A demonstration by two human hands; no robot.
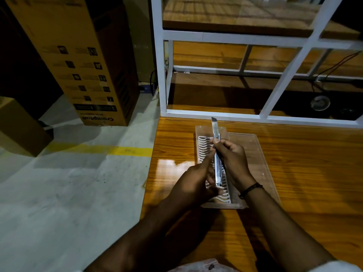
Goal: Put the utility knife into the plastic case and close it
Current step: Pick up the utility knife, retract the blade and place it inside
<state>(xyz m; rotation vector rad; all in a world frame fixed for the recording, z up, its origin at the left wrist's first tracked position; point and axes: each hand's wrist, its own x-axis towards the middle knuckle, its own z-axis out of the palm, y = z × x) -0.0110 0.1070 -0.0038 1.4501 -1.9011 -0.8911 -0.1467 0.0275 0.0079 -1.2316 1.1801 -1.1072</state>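
Head view, centre frame: both hands, left (193, 183) and right (233, 161), pinch the knife (217, 163) above the open case (253, 154), blade out; likely light, stiff, slick, so hold the handle.

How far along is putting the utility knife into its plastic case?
Done: the plastic case lies open on the table. In hand: both hands, left hand and right hand, hold the utility knife above the case, its blade extended. Left: the blade likely needs retracting, then the knife goes in and the case gets closed.
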